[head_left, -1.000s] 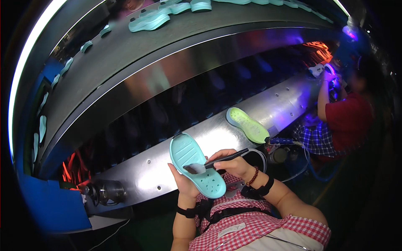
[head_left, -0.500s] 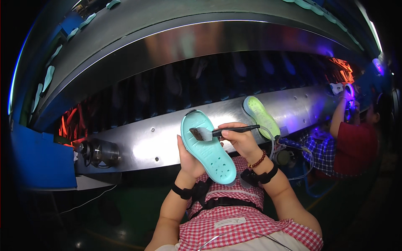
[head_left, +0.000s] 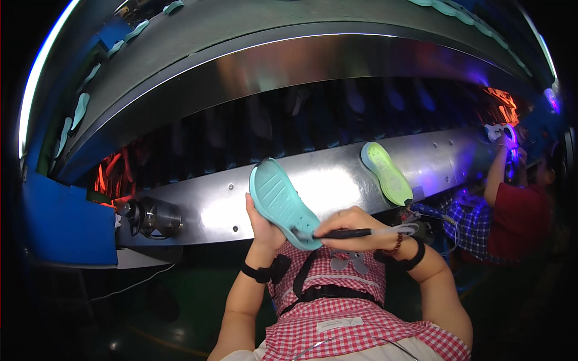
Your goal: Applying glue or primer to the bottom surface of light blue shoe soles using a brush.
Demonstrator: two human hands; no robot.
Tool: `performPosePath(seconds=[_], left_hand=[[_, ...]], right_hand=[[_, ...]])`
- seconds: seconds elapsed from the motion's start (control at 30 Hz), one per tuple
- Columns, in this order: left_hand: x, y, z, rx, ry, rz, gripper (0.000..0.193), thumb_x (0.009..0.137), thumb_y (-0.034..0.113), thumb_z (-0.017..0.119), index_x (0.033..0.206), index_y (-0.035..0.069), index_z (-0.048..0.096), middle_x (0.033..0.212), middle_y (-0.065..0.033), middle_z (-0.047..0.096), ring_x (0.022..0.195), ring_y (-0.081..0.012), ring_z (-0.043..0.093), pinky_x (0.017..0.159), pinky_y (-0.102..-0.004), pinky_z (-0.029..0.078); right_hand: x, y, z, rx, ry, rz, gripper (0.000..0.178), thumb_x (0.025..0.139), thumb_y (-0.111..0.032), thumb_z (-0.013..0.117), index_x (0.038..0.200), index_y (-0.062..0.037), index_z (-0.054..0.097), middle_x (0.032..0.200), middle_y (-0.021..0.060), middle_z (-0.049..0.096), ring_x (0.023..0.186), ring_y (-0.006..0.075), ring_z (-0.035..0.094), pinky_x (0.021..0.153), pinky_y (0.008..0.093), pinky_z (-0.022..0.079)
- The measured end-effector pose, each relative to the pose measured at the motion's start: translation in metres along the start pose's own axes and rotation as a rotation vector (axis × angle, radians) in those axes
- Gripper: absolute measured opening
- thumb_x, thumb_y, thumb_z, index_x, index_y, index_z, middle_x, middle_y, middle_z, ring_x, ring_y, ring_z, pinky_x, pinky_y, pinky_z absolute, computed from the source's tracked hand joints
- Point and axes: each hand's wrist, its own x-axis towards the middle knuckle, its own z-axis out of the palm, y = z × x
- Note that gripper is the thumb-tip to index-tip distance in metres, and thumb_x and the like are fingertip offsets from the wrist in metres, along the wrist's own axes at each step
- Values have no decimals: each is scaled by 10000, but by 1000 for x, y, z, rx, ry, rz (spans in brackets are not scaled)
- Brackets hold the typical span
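Observation:
A turquoise shoe sole (head_left: pixel 279 194), grooved at its upper end and dotted with holes lower down, is held up in front of me. My left hand (head_left: pixel 263 227) grips its left edge, fingers partly hidden beneath. In my right hand (head_left: pixel 355 227) is a black-handled brush (head_left: pixel 346 233), its bristle end against the lower, holed part of the sole. The bristles are mostly hidden there. Beyond my right hand, a yellow-green sole (head_left: pixel 388 175) lies on the metal ledge, apart from both hands.
A lidded metal-and-glass pot (head_left: pixel 158 218) stands on the ledge (head_left: pixel 217 207) at left. Turquoise soles (head_left: pixel 80 111) ride the grey belt (head_left: pixel 241 27) above. Orange glow marks both ends of the dark slot. A person in a red shirt (head_left: pixel 522 204) works at right.
The brush has moved from the sole's upper part down to its lower end. My right hand has come lower and turned with it. The sole has shifted slightly left and up.

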Motion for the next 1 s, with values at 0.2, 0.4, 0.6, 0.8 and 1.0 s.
performPosePath(seconds=[0.2, 0.4, 0.6, 0.8, 1.0], left_hand=[[-16, -5, 28, -147, -124, -153, 793, 811, 670, 115, 1229, 66, 412, 1085, -170, 542, 961, -298, 548, 851, -445, 441], [-12, -5, 46, -178, -103, -137, 730, 828, 637, 168, 1213, 75, 432, 1074, -147, 554, 949, -299, 555, 838, -426, 455], [-12, -3, 50, -24, 136, 103, 746, 819, 640, 157, 1142, 46, 475, 966, -175, 580, 828, -311, 580, 722, -433, 488], [-6, 13, 37, -60, 39, 356, 817, 780, 698, 117, 1181, 69, 451, 936, -206, 577, 790, -321, 579, 706, -437, 486], [-11, 28, 49, -34, -145, 469, 845, 766, 717, 118, 1168, 60, 466, 935, -210, 573, 755, -320, 583, 664, -426, 497]], right_hand=[[2, -25, -16, 585, 322, 119, 187, 774, -60, 631, 951, 2, 631, 843, 76, 641, 727, 93, 586, 652, 203, 478], [8, -26, -10, 219, 186, -132, 191, 740, -86, 653, 919, -20, 646, 835, 81, 652, 769, 108, 599, 707, 241, 472], [10, -20, -12, 297, 241, -16, 194, 730, -58, 652, 918, -9, 645, 822, 101, 652, 754, 115, 607, 690, 236, 487], [4, -25, -19, 154, 169, -320, 190, 688, 8, 667, 875, 20, 636, 901, 142, 641, 831, 245, 622, 758, 310, 490], [-9, -20, -9, 177, 67, -434, 187, 706, -19, 662, 892, -12, 642, 878, 115, 641, 826, 217, 620, 750, 296, 489]])
